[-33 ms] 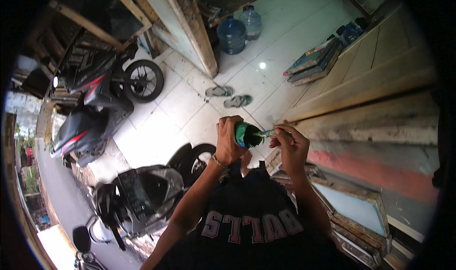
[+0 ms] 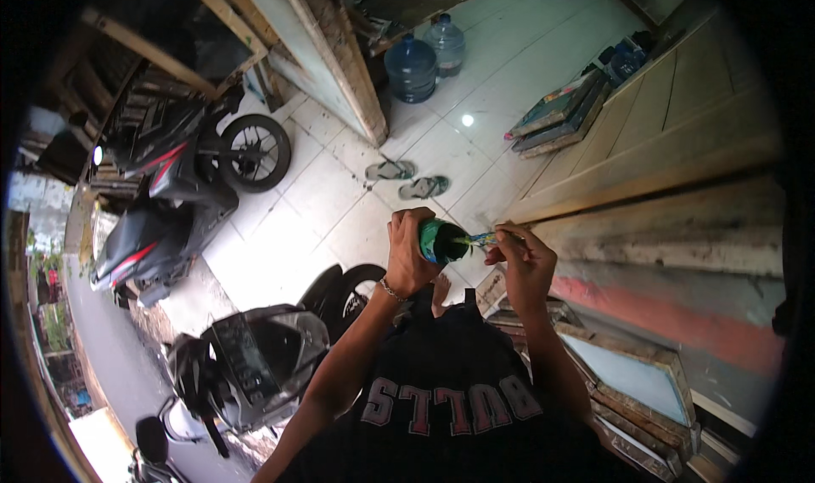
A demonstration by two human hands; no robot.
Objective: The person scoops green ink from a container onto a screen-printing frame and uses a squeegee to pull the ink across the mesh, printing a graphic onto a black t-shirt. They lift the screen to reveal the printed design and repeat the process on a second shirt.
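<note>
My left hand (image 2: 410,249) is wrapped round a green, round container (image 2: 430,235), tilted so that its open mouth and dark inside show. What lies deeper in it cannot be made out. A thin blue, white and yellow strip (image 2: 481,239) reaches from the container's mouth to my right hand (image 2: 522,256), whose thumb and fingers are pinched on its outer end. Whether it is cord or a wrapper is too small to tell. Both hands are held out in front of my dark shirt, above the tiled floor.
Grey sandals (image 2: 423,186) lie on the tiles ahead. Motorbikes (image 2: 255,360) stand at the left. Large water bottles (image 2: 411,71) are beyond a doorway. Wooden planks (image 2: 645,228) and framed panels (image 2: 628,368) line the right side. A bare foot (image 2: 441,292) shows below my hands.
My right hand is very slightly farther right from the container, still pinching the strip. My left hand keeps its hold, and the view has shifted a little.
</note>
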